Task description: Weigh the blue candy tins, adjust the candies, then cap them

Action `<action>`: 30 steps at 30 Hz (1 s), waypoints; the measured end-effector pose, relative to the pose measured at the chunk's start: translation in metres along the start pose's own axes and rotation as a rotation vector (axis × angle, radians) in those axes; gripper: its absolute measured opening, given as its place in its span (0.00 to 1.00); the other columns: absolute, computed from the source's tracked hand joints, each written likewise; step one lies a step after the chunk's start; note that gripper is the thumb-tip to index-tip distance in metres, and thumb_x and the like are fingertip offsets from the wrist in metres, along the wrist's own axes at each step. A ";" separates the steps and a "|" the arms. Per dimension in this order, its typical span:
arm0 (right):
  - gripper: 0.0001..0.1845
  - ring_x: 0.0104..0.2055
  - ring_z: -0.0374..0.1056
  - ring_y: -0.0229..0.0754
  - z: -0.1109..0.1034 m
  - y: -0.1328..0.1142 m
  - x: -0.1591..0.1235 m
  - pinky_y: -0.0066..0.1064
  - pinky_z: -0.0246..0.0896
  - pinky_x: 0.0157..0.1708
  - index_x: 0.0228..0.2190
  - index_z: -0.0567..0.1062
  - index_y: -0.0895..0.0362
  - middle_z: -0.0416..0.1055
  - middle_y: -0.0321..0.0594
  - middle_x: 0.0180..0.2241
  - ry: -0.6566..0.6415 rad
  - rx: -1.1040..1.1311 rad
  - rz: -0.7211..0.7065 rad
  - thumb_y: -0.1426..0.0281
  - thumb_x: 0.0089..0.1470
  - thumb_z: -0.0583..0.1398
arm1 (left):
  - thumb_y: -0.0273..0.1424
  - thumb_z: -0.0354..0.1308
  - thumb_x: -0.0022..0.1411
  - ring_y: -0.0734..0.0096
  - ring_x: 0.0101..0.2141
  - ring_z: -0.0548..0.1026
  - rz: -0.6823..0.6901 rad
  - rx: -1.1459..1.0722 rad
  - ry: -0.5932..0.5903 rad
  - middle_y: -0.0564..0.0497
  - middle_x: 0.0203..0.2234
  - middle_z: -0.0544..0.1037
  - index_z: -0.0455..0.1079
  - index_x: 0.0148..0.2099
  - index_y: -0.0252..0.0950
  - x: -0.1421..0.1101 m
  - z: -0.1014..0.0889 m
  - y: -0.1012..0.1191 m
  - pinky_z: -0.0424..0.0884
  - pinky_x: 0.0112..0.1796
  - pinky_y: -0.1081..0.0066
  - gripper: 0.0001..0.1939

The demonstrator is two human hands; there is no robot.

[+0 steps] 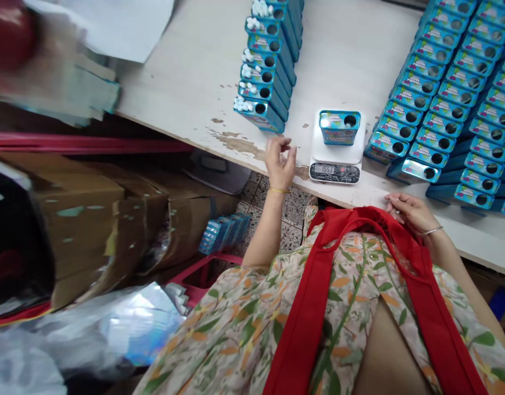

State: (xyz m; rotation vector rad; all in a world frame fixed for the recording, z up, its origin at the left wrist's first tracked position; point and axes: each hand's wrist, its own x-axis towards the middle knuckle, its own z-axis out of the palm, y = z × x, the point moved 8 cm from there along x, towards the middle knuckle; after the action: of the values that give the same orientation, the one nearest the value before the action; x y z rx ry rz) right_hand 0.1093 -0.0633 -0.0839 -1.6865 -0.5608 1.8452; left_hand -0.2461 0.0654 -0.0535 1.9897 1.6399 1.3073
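My left hand (280, 163) is at the table's front edge, fingers loosely curled and apart, with nothing seen in it. Just beyond it ends a row of blue tins (264, 112) with round holes in their tops; small white pellets (243, 104) lie on several of them. A single blue tin (338, 127) stands upright on a white digital scale (317, 151), whose display shows digits. My right hand (413, 211) rests at the edge right of the scale. Its fingertips are pinched together, and whatever is between them is too small to name.
Several rows of blue tins (436, 129) fill the table's right side. White paper (129, 27) lies at the back left. Left of me, below the table (186, 99), are cardboard boxes (88, 219), more tins (223, 231), a pink frame (203, 271) and plastic bags (79, 334).
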 end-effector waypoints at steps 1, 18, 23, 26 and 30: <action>0.31 0.18 0.58 0.28 -0.001 0.004 0.001 0.21 0.46 0.14 0.33 0.77 0.60 0.71 0.34 0.23 0.005 0.015 0.001 0.52 0.31 0.76 | 0.48 0.48 0.73 0.73 0.39 0.70 0.038 -0.001 -0.011 0.47 0.39 0.71 0.66 0.47 0.35 0.010 -0.002 0.009 0.70 0.39 0.65 0.20; 0.25 0.19 0.63 0.30 0.028 0.000 -0.003 0.20 0.52 0.14 0.35 0.78 0.61 0.72 0.37 0.25 -0.136 0.245 -0.080 0.56 0.43 0.73 | 0.45 0.55 0.69 0.60 0.39 0.70 0.557 0.227 -0.487 0.46 0.39 0.74 0.67 0.55 0.36 0.052 0.045 0.129 0.66 0.39 0.60 0.20; 0.18 0.24 0.70 0.34 0.083 -0.030 -0.005 0.21 0.62 0.19 0.36 0.76 0.63 0.75 0.43 0.28 -0.260 0.458 0.025 0.65 0.68 0.52 | 0.36 0.55 0.69 0.61 0.38 0.67 0.779 0.273 -0.480 0.47 0.37 0.74 0.68 0.56 0.42 0.008 0.037 0.180 0.61 0.40 0.60 0.15; 0.22 0.24 0.71 0.35 0.098 -0.040 0.000 0.22 0.65 0.21 0.32 0.74 0.64 0.75 0.46 0.27 -0.219 0.495 0.041 0.70 0.70 0.45 | 0.38 0.55 0.69 0.61 0.37 0.67 0.782 0.297 -0.493 0.47 0.35 0.74 0.69 0.55 0.41 -0.001 0.044 0.178 0.59 0.39 0.62 0.15; 0.20 0.25 0.72 0.36 0.103 -0.046 -0.003 0.22 0.66 0.23 0.31 0.73 0.64 0.75 0.47 0.26 -0.203 0.516 0.023 0.74 0.68 0.46 | 0.37 0.54 0.70 0.62 0.36 0.66 0.773 0.329 -0.472 0.47 0.35 0.74 0.69 0.55 0.40 -0.002 0.036 0.179 0.57 0.39 0.63 0.14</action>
State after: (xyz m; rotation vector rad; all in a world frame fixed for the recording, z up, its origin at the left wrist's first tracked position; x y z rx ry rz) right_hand 0.0133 -0.0235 -0.0396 -1.1782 -0.1194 1.9764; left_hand -0.1020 0.0157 0.0461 3.0101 0.9254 0.6436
